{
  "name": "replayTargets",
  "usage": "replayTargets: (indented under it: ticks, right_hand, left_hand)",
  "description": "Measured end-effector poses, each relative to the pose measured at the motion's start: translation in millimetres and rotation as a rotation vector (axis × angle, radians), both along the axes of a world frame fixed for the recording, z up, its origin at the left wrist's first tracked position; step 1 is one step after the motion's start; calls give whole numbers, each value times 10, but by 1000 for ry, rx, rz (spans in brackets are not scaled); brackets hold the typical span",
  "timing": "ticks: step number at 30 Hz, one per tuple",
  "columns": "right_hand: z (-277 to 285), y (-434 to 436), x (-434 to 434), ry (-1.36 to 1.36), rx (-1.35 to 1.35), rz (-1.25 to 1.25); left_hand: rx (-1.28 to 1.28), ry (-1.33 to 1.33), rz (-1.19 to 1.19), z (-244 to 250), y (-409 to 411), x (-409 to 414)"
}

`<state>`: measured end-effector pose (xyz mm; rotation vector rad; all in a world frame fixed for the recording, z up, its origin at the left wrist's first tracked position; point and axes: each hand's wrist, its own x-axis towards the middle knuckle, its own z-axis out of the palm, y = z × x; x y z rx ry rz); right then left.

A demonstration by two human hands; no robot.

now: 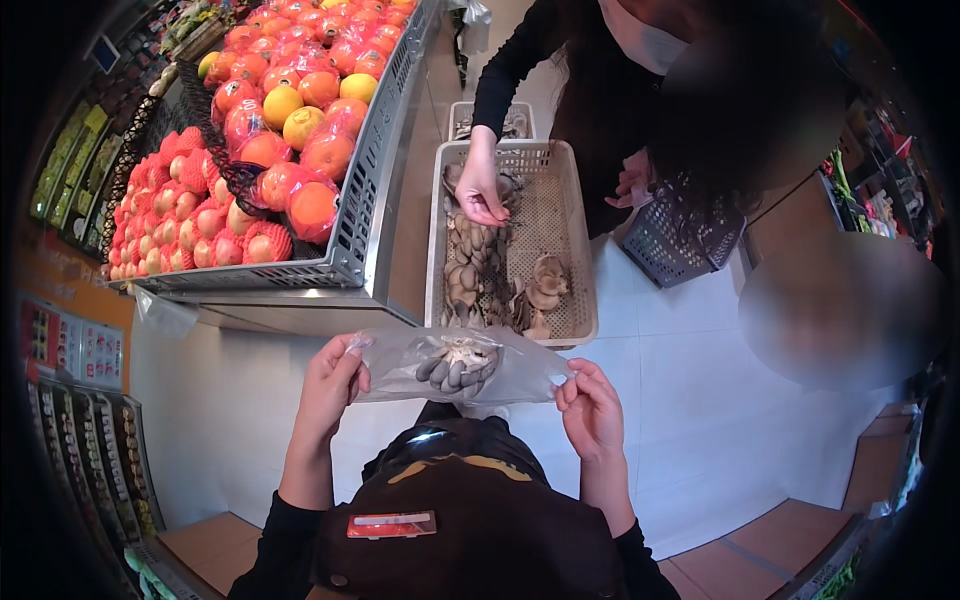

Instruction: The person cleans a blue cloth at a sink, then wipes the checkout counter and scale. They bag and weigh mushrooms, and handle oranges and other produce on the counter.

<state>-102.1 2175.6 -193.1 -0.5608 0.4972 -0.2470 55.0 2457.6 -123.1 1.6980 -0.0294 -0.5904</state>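
Note:
A clear plastic bag (390, 375) is stretched between my two hands, with a cluster of grey oyster mushrooms (457, 367) in it. My left hand (337, 375) pinches the bag's left end between thumb and fingers. At the opposite end, my right hand (592, 405) grips the plastic. Just beyond the bag stands a pale perforated plastic crate (585, 262), holding more oyster mushrooms (472, 247), mostly along its left side. Another person's hand (482, 187) reaches over these mushrooms.
A display crate (367, 180) of wrapped oranges (315, 210) and net-sleeved fruit (266, 244) stands left. The other person's grey shopping basket (660, 240) hangs to the right of the mushroom crate. A smaller crate (531, 120) sits behind. Shelves line the left edge; brown boxes (787, 525) stand lower right.

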Motion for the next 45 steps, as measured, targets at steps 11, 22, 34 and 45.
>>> replayTargets:
  ticks: [11,22,34,45]
  right_hand:
    - [-421,81,-564,65,187,-6]
    - [-369,261,-980,182,-313,-154]
    - [168,-562,-1672,160,-498,-504]
    - [55,-1978,-2136,161,-463,-384]
  left_hand:
    - [315,105,-224,-389,238,-524]
    - [-118,246,-307,-1091,-205,-380]
    - [-446,392,-510,-772,-1947,-707]
    - [-364,279,-825,-871,-3833,-1499]
